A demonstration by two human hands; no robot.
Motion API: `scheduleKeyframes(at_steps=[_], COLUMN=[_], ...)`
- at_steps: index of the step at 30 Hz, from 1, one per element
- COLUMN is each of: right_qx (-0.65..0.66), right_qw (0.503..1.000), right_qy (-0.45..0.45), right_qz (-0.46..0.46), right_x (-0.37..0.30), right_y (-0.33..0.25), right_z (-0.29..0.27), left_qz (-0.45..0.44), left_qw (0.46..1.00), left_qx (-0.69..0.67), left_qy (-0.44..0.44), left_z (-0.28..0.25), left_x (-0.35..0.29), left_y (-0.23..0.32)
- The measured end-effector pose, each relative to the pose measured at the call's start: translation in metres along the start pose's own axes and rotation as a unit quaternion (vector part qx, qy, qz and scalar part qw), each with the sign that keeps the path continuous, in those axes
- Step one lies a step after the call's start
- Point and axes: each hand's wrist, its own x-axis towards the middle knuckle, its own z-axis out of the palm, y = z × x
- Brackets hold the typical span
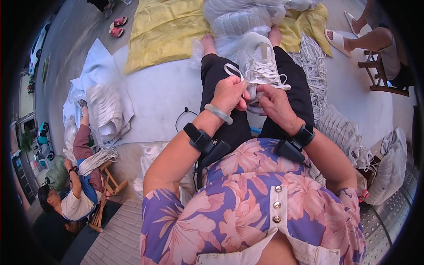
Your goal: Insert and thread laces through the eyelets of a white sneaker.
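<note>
A white lace-up sneaker [261,55] lies between my knees, its toe pointing away from me and its collar toward me. White shoelace [269,78] crosses its tongue in loose loops. My left hand [230,93] is closed at the left side of the collar, with a loop of the lace standing up from its fingers. At the collar's right side, my right hand [279,106] pinches the shoe's edge; its fingertips meet close to the left ones. Exactly what lies between the right fingertips is partly hidden.
A bundle of white laces [311,66] hangs by my right leg. Plastic-wrapped white shoes [238,20] lie ahead, others [340,132] at right. Yellow sheeting [165,33] covers the ground ahead. A seated person [79,194] is at left, another person's legs [371,39] at right.
</note>
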Motion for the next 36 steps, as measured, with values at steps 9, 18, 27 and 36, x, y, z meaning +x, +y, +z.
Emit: scheduleKeyframes(at_steps=[9,18,27,36], right_qx=[0.154,0.215,0.210,0.189], right_qw=[0.981,0.968,0.969,0.977], right_qy=[-0.038,-0.021,-0.016,-0.003], right_qz=[0.108,0.129,0.128,0.100], right_x=[0.007,0.009,0.009,0.009], right_y=[-0.008,-0.003,-0.002,-0.005], right_z=[-0.003,0.003,0.004,0.008], left_qz=[0.088,0.118,0.149,0.351], left_qw=[0.992,0.987,0.980,0.840], left_qx=[-0.058,-0.054,0.010,0.354], left_qy=[0.075,0.099,0.133,0.213], left_z=[0.013,0.017,0.019,0.019], left_x=[0.001,0.009,0.018,0.022], left_y=[-0.007,-0.014,-0.021,-0.028])
